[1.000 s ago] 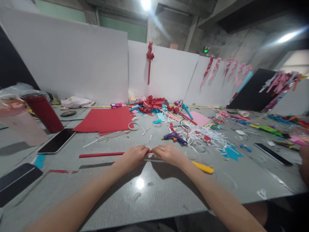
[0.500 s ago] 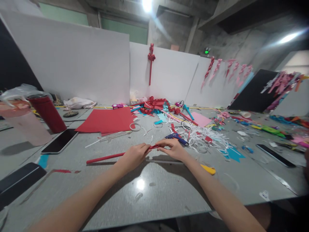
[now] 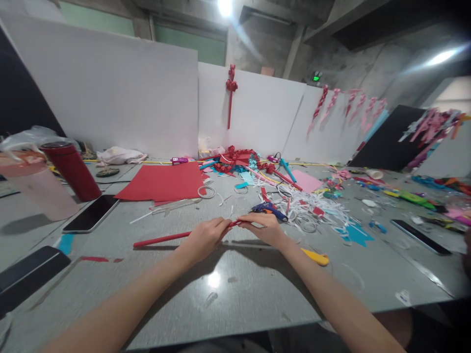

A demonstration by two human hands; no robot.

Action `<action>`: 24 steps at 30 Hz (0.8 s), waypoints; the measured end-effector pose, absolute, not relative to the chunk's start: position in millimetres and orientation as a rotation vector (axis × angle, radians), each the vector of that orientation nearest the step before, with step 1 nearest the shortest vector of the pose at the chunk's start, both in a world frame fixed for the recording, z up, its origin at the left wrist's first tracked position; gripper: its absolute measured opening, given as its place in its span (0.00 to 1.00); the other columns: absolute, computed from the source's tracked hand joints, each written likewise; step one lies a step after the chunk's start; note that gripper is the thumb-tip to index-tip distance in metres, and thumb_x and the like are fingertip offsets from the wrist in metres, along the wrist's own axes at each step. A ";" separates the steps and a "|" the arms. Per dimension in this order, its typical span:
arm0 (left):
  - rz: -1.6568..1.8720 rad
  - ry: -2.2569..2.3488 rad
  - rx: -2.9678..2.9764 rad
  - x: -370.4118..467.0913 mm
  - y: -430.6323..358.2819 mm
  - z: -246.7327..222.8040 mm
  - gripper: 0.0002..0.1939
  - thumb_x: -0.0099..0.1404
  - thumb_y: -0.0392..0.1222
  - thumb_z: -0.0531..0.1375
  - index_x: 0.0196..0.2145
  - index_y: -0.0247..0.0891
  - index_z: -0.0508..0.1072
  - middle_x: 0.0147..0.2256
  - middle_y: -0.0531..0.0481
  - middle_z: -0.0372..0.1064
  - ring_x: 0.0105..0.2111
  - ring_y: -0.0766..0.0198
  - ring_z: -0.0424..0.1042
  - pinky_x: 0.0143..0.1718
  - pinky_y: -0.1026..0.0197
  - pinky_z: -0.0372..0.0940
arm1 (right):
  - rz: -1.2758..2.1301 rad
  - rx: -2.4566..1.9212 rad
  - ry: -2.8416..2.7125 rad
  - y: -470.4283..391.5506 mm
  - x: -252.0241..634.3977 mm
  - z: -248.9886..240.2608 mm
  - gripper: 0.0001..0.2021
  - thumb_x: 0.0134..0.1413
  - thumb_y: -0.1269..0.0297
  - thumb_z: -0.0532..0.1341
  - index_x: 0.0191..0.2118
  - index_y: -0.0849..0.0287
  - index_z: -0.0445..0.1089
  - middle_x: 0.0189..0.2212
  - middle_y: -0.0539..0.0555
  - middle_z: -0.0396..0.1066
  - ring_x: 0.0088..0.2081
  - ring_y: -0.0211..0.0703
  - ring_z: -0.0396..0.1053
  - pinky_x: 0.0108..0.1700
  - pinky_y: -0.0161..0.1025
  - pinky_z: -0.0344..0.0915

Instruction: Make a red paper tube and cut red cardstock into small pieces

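A thin red paper tube runs from the left into my hands, tilted slightly up to the right above the grey table. My left hand is closed around it near its right end. At that end my right hand pinches the red paper, thumb and fingers together. The fingers hide most of the tip. Just beyond my right hand lies a dark blue glue gun. A yellow-handled tool rests under my right forearm.
Red paper sheets lie at the back left, with a roll of tape at their corner. White paper scraps spread to the right. Phones, a red flask and a pink bottle stand or lie at the left.
My right fingers have drawn closer together on the tube's end and shifted slightly. The left hand keeps its hold, with the tube almost where it was.
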State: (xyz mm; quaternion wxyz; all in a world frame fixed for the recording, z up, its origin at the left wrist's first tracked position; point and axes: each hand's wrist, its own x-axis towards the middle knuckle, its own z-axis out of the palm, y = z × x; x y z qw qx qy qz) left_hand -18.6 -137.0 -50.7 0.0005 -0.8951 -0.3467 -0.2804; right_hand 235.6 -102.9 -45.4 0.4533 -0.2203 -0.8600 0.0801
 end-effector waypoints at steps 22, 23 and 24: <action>-1.237 -1.103 -2.895 -17.1 -138.5 -38.4 0.11 0.78 0.41 0.53 0.52 0.40 0.72 0.45 0.44 0.74 0.44 0.57 0.75 0.44 0.56 0.69 | 1.013 -0.784 -1.902 -112.8 224.0 -35.2 0.15 0.61 0.56 0.69 0.49 0.57 0.76 0.41 0.56 0.79 0.38 0.43 0.77 0.44 0.41 0.75; -1.235 -1.107 -2.896 -17.2 -138.2 -38.4 0.11 0.78 0.41 0.53 0.52 0.40 0.72 0.45 0.44 0.74 0.44 0.57 0.75 0.44 0.56 0.69 | 0.933 -0.767 -1.962 -113.3 224.6 -34.2 0.13 0.62 0.57 0.68 0.48 0.57 0.76 0.41 0.56 0.78 0.39 0.43 0.77 0.44 0.41 0.74; -1.232 -1.112 -2.895 -17.3 -137.9 -38.7 0.10 0.78 0.41 0.54 0.51 0.40 0.72 0.45 0.44 0.74 0.44 0.57 0.75 0.44 0.55 0.69 | 0.834 -0.743 -2.030 -113.5 225.3 -33.6 0.11 0.64 0.59 0.67 0.48 0.56 0.76 0.42 0.56 0.78 0.40 0.43 0.76 0.44 0.41 0.74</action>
